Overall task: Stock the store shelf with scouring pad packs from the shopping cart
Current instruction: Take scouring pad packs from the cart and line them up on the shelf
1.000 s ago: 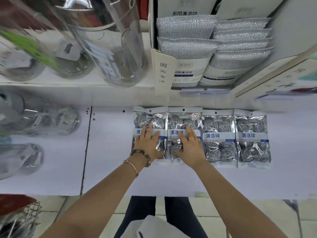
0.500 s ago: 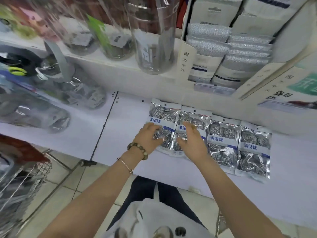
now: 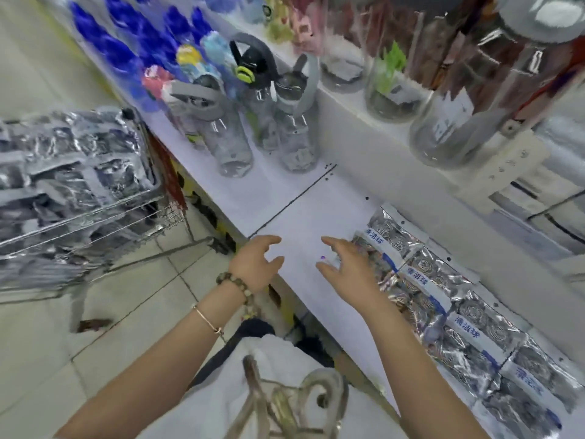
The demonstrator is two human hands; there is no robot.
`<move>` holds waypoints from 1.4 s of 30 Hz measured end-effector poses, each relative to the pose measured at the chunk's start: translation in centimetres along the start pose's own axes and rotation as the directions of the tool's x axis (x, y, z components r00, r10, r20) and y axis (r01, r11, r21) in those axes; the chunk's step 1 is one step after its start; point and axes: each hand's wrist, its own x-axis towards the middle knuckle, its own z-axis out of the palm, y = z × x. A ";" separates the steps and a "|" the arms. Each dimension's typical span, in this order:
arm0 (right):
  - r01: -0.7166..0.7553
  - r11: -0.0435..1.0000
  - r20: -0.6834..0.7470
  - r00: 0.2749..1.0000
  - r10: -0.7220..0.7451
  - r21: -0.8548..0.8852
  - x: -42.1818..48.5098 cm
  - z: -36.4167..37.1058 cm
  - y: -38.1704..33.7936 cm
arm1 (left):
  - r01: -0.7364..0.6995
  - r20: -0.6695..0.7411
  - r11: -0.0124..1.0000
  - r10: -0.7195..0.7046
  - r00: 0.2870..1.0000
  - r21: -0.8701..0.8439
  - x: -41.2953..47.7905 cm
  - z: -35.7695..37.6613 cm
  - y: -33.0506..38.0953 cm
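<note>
Both hands empty, fingers spread loose! The left hand [image 3: 254, 264] and right hand [image 3: 351, 270] hover over the bare white shelf [image 3: 304, 223]. The row of scouring pad packs [image 3: 443, 299] lies just right of the right fingers. The shopping cart [image 3: 95, 217], heaped with packs [image 3: 69, 163], sits well left of the left fingers.

The floor [image 3: 95, 359] is laid with pale square tiles, dark grout lines between them, and a small brown mark [image 3: 95, 324] lies on one. A white lower shelf [image 3: 304, 223] runs diagonally across the view, its boards meeting at a dark seam [image 3: 294, 201]. Above and behind it stands a white upper shelf [image 3: 357, 131]. Clear bottles [image 3: 231, 144] with grey handles stand on the lower one, glass jars [image 3: 392, 99] on the upper (much of it is blurred). The light is bright and even, glinting off the glass.
</note>
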 end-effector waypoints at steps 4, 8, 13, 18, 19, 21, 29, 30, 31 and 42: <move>0.113 0.991 0.096 0.990 -0.106 -0.078 2.4 3.6 -3.9 | 0.072 -0.099 0.997 -0.073 0.992 -0.016 -1.6 -3.9 -3.6; 0.211 0.968 0.168 0.968 -0.187 -0.136 5.1 8.4 -8.6 | 0.139 -0.187 0.987 -0.151 0.971 -0.075 -2.8 -8.3 -8.3; 0.248 0.951 0.229 0.952 -0.204 -0.183 8.1 15.4 -14.8 | 0.169 -0.247 0.978 -0.194 0.949 -0.119 -4.0 -14.2 -15.6; 0.279 0.936 0.269 0.938 -0.219 -0.213 10.9 21.9 -20.0 | 0.200 -0.334 0.971 -0.233 0.913 -0.131 -4.8 -19.4 -22.8; 0.295 0.928 0.284 0.932 -0.227 -0.227 11.4 23.0 -20.9 | 0.215 -0.351 0.965 -0.255 0.901 -0.148 -5.1 -20.3 -23.9; 0.319 0.915 0.313 0.920 -0.236 -0.248 12.4 24.9 -22.6 | 0.242 -0.380 0.953 -0.296 0.876 -0.185 -5.7 -21.9 -26.2; 0.396 0.871 0.415 0.873 -0.258 -0.290 17.4 30.3 -28.1 | 0.333 -0.415 0.876 -0.463 0.783 -0.349 -6.1 -26.5 -32.6; 0.398 0.870 0.426 0.868 -0.255 -0.291 18.2 30.9 -28.7 | 0.338 -0.421 0.868 -0.477 0.772 -0.364 -5.8 -27.1 -33.2; 0.402 0.869 0.436 0.863 -0.254 -0.289 19.1 31.6 -29.4 | 0.345 -0.428 0.861 -0.490 0.760 -0.373 -5.4 -27.7 -33.7; 0.460 0.855 0.542 0.794 -0.275 -0.238 32.5 38.9 -38.5 | 0.438 -0.479 0.801 -0.597 0.644 -0.409 2.8 -38.8 -39.8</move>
